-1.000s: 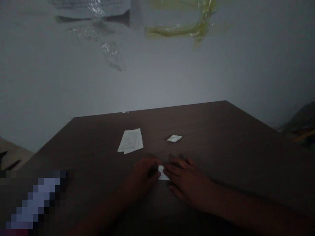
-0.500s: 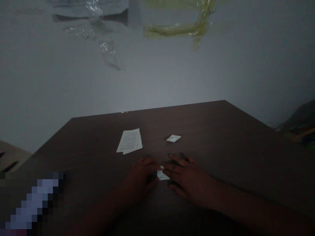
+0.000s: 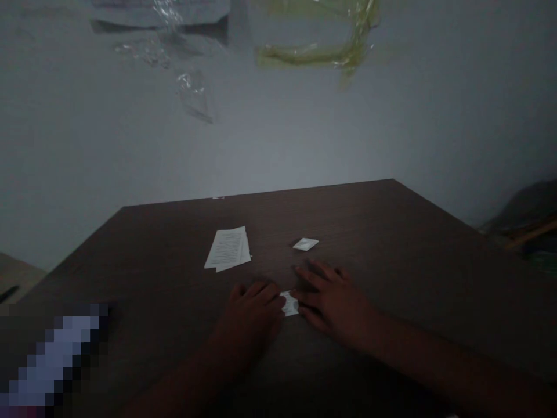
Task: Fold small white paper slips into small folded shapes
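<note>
A small white folded paper (image 3: pixel 290 304) lies on the dark brown table (image 3: pixel 391 244), between my two hands. My left hand (image 3: pixel 255 310) rests palm down, fingers curled with the tips at the paper's left edge. My right hand (image 3: pixel 328 302) lies flat with its fingers stretched out, pressing on the paper's right side and hiding part of it. Beyond the hands lie a stack of printed white sheets (image 3: pixel 228 248) and a second small folded white piece (image 3: pixel 305 244).
The table's far edge meets a pale wall with clear plastic and yellowish tape (image 3: pixel 313 52) stuck high up. A blurred pale object (image 3: pixel 52 360) sits at the near left. Dark clutter (image 3: pixel 526 226) stands past the table's right edge.
Both hands have shifted slightly forward on the small paper; the right hand's fingers now spread flatter, and the paper looks pressed lower between them.
</note>
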Demonstrator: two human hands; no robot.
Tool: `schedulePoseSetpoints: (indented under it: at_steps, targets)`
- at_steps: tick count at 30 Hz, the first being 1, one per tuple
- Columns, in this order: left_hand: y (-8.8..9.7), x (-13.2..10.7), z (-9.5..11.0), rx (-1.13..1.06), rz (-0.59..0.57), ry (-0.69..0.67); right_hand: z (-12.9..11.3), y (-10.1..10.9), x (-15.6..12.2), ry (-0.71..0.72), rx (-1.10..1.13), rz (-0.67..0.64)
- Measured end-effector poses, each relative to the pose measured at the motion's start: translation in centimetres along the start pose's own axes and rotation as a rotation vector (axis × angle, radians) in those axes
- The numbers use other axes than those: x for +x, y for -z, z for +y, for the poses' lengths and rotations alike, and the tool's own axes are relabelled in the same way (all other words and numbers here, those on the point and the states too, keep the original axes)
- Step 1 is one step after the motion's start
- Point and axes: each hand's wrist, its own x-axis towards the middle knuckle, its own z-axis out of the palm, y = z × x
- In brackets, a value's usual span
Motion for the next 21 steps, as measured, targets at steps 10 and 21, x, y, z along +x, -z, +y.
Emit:
schedulePoseSetpoints:
  at_steps: [10, 21]
  targets:
    - [-1.1, 0.1, -0.8, 0.002, 0.053, -0.024, 1.1, 0.1, 0.5, -0.127, -0.13, 0.05]
    - [-2.9, 0.1, -1.2, -0.001, 0.097, -0.025, -0.1, 0.1, 0.0, 0.025, -0.008, 0.005]
